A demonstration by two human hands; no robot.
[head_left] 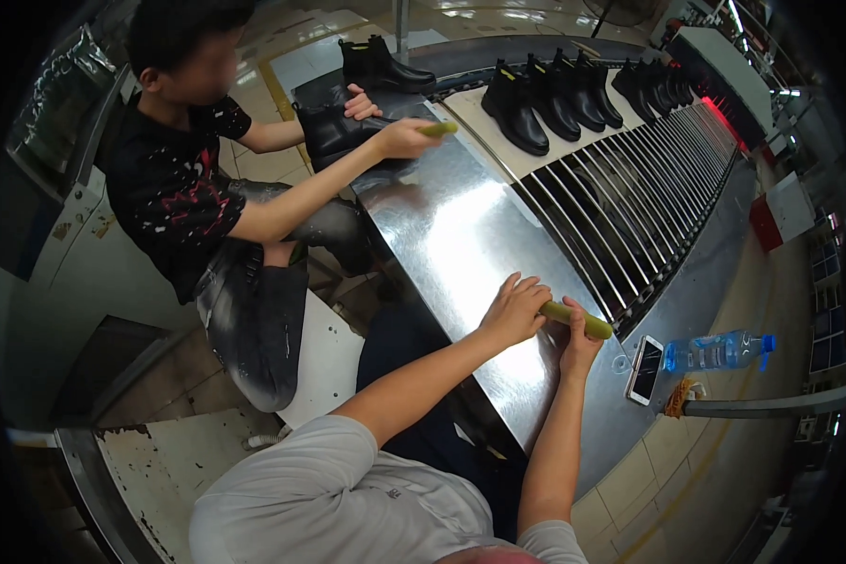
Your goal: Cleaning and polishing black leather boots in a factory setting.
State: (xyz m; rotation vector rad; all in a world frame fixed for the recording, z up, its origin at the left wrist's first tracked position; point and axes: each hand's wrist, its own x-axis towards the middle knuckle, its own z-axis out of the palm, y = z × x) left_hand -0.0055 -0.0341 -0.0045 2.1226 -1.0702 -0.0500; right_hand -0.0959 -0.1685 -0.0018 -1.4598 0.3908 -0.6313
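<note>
The green stick (594, 325) is at the lower centre-right of the frame, above the near end of the steel table (451, 230) and beside the slatted conveyor (630, 193). The right hand (582, 346) is clamped on the stick, leaving its rounded right end exposed. The left hand (515, 310) meets the opposite end with its fingers partly extended; whether these fingers are closed on the stick cannot be told.

Judged from this pose, the step in hand is two-handed handling of the stick. Any next move calls for a firm right-hand grip and for clearance from the phone (645, 371) and the blue-capped bottle (714, 352), both near at the right. No boot is within reach of the stick; the nearest row of black boots (556, 105) stands at the upper centre.

At the upper left, a co-worker's hand (406, 139) grips a similar stick (440, 129) above a dark boot (327, 134).

The left end of the person's stick is concealed by the left hand, and the right palm is out of sight. Glare covers the middle of the table. The stick's material and any working edge are indistinct. The farthest boots merge at the upper right.
</note>
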